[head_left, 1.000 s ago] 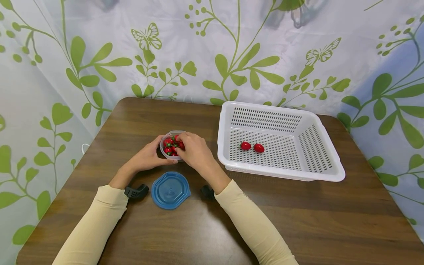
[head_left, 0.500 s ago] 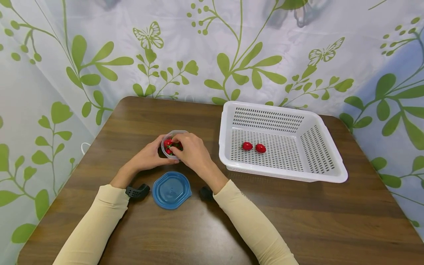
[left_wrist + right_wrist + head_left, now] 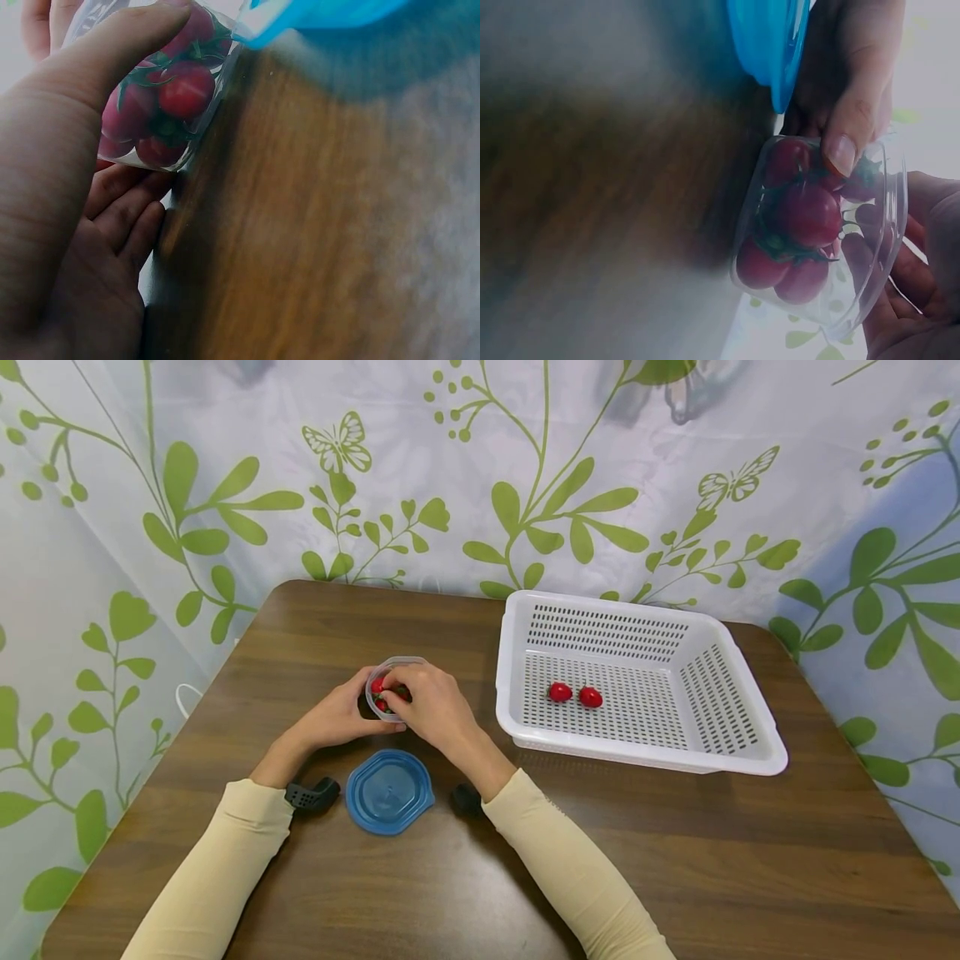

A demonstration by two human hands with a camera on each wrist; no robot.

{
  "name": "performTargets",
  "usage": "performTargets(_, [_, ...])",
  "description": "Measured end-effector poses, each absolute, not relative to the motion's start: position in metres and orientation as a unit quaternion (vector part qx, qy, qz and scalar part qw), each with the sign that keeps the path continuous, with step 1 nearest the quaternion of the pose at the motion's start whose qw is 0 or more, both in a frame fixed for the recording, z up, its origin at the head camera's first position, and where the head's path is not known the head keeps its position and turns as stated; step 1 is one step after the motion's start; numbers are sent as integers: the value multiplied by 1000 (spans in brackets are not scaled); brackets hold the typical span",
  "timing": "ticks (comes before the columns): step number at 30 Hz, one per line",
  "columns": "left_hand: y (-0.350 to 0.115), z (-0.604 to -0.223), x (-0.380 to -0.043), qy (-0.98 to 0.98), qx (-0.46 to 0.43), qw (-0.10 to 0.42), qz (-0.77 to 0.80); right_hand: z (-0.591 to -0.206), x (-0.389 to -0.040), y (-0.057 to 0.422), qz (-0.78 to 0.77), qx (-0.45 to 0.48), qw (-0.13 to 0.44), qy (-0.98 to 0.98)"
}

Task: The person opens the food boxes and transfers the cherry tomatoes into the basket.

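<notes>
A small clear plastic container [image 3: 396, 661] stands on the table, with several red cherry tomatoes [image 3: 810, 215] and their green stalks inside. My left hand [image 3: 347, 708] holds it from the left, the thumb along the near side and the fingers on the far side. From above, my right hand [image 3: 431, 695] reaches into the container. Its thumb and fingers close at a cherry tomato there, which they mostly cover. Inside a white perforated basket [image 3: 600, 747] to the right lie two more tomatoes, a left one [image 3: 559, 692] and a right one [image 3: 591, 697].
A blue lid [image 3: 388, 793] lies flat just in front of the container, between the two wrists. Beneath everything is the brown wooden table [image 3: 420, 885]. Behind it hangs a white curtain [image 3: 390, 460] with green leaves and butterflies.
My right fingers have stayed at the container, shifting slightly left and hiding more of its tomatoes. The left hand, lid and basket keep their places; the view has shifted a little.
</notes>
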State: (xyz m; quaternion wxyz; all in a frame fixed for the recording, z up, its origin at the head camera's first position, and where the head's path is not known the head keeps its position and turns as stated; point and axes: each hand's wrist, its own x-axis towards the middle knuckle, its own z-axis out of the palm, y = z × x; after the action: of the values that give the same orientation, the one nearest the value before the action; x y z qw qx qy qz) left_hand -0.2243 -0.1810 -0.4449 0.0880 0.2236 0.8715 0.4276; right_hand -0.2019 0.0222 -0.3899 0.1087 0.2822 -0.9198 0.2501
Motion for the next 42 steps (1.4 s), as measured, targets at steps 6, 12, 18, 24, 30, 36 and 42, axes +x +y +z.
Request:
performTargets(6, [-181,-444,-223,872,221,91,428,-392,-203,22,256,285,119,-916])
performTargets(12, [-181,-442,-222,870,217,93,432,-388,-203,27,322,251,91,-908])
performTargets(18, [-181,-443,-223,875,217,91,424,-380,-202,36,353,235,93,-901])
performTargets(24, [-181,-444,-222,873,219,92,426,-373,-199,41,370,243,98,-891])
performTargets(30, [-180,-442,-221,871,216,95,431,-360,-195,45,397,254,110,-875])
performTargets(36, [-180,-441,-221,873,211,97,429,-349,-192,53,413,256,125,-865])
performTargets(42, [-180,-440,-221,880,206,94,418,-343,-193,69,433,242,127,-859])
